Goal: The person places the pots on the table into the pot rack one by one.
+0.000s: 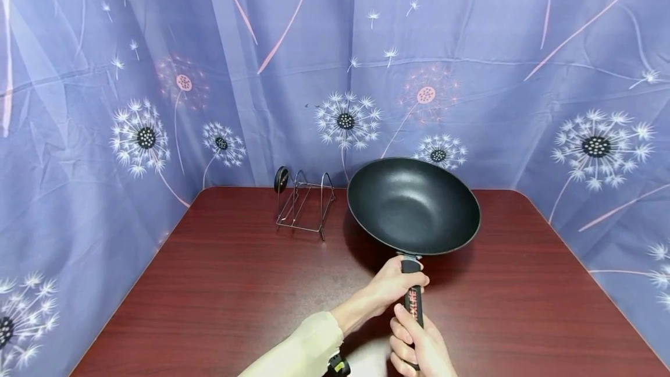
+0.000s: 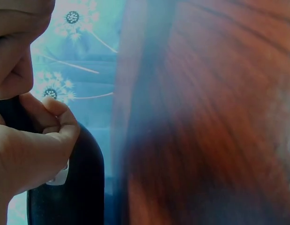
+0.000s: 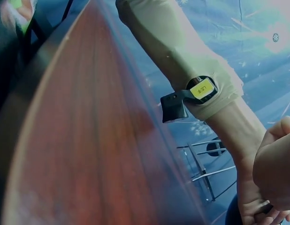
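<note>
A black wok (image 1: 413,205) with a long black handle (image 1: 413,301) is held over the table, its inside facing me in the head view. My left hand (image 1: 395,281) grips the handle close to the bowl. Lower down, near the handle's end, my right hand (image 1: 419,345) curls round it with the thumb along the top. In the left wrist view the left hand (image 2: 37,145) overlaps the dark side of the wok (image 2: 70,206). The right wrist view catches part of the right hand (image 3: 278,164) at its right edge, with the left forearm behind.
A wire rack (image 1: 306,211) stands at the back of the red-brown table (image 1: 235,295), left of the wok, with a round black piece (image 1: 281,180) at its left corner. A blue dandelion-print curtain (image 1: 293,98) hangs behind the table. A small camera (image 3: 175,108) is strapped to the left wrist.
</note>
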Demonstrator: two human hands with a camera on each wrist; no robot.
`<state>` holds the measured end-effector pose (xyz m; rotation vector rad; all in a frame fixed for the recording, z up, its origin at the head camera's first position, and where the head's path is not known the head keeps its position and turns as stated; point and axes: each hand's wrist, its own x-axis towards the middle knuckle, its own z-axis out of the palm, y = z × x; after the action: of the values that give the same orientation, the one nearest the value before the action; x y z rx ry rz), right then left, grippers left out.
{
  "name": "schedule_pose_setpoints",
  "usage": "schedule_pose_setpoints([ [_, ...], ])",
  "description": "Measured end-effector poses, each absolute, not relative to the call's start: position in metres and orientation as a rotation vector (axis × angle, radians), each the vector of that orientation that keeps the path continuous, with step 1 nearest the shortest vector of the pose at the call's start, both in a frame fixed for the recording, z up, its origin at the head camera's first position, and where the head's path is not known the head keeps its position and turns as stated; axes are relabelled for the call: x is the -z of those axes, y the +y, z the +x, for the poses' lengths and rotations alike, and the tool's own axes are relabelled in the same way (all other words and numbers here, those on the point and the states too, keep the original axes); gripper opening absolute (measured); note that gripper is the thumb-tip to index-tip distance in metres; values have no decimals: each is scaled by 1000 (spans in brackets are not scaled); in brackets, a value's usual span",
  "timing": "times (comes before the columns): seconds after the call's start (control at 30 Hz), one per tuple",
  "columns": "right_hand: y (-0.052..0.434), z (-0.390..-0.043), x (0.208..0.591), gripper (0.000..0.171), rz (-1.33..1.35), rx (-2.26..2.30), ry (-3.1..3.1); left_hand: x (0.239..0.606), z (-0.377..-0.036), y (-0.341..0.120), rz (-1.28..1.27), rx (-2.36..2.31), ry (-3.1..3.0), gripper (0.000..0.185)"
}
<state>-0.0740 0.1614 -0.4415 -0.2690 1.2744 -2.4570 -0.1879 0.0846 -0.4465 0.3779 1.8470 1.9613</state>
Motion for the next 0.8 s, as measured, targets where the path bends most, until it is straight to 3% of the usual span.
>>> schedule_pose_setpoints([
  [0.27,155,-71,437,19,-270,2450,1350,438,-185,77,426,-2018,1850,33],
  [0.8,131,-66,433,20,79,2382,1859,424,-180,61,460,-2077,1926,31],
])
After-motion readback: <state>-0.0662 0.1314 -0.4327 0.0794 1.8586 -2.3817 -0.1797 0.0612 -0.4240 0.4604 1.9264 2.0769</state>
